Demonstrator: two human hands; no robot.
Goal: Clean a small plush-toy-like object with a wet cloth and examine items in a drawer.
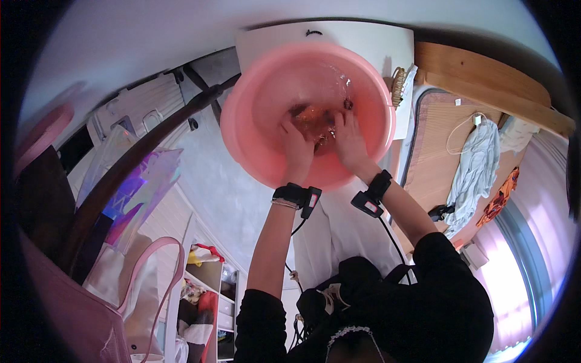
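Both my hands reach down into a round pink plastic basin [369,72] with water in it. Between them lies a dark, wet brown and orange thing [313,121], partly under the water; its kind is hard to make out. At its left edge my left hand [296,140] is closed, fingers bent down onto it. My right hand [349,136] is closed at the right edge, fingertips dipping toward the same thing. Light glints off the water around them. A small dark round thing [348,104] shows just beyond my right fingertips.
The basin stands on a white tabletop [266,41]. A coiled tan item [398,85] lies at its right edge, a small black clip [313,32] behind. A bed with a brown mat [439,136] and light clothing [475,163] is right; a dark pole [151,136] and pink bag [78,296] are left.
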